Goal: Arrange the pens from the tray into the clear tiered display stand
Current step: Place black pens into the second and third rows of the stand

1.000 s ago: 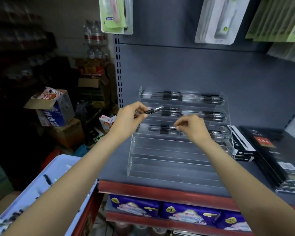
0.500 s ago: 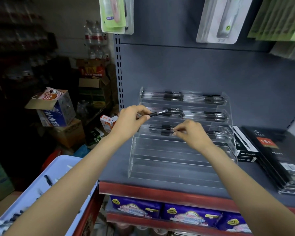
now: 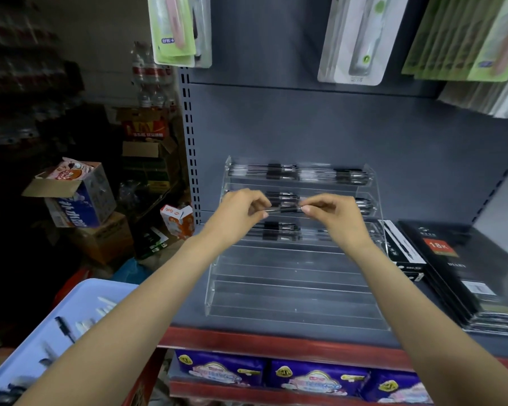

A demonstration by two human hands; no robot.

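Now both hands (image 3: 288,212) on pen (image 3: 285,210)

Display stand (image 3: 294,291): clear, colourless. Pens (image 3: 299,172) in the tiers: black and clear barrels. Shelf (image 3: 423,142): dark grey with a red front edge. Tray (image 3: 79,294): pale blue. Notebooks (image 3: 464,265): black, red label. Packets (image 3: 314,376) below: purple, yellow marks.

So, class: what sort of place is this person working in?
Probably a small stationery shop: a clear tiered display stand of pens on a retail shelf, stacked diaries, hanging blister packs.
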